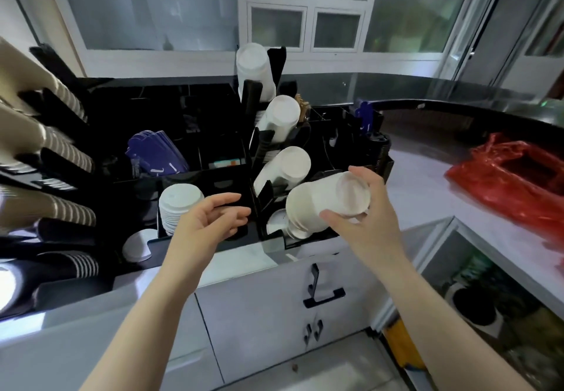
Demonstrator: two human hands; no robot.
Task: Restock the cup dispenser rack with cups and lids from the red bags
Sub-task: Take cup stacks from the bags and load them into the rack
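Note:
My right hand point(364, 223) grips a stack of white paper cups point(320, 204), bottoms toward me, tilted into the lowest slot of the black cup dispenser rack point(261, 152). Three more white cup stacks point(282, 119) fill the slots above it. My left hand point(213, 221) hovers open, fingers relaxed, just left of the rack and in front of a stack of white lids point(178, 206). A red plastic bag point(515, 181) lies crumpled on the white counter at the right.
Striped brown cup stacks point(65, 152) stick out of a second black rack at the far left. Blue sleeves point(157, 152) sit in a black organiser tray behind the lids. Below are white cabinet doors with a black hook point(320, 293). Windows run behind the dark counter ledge.

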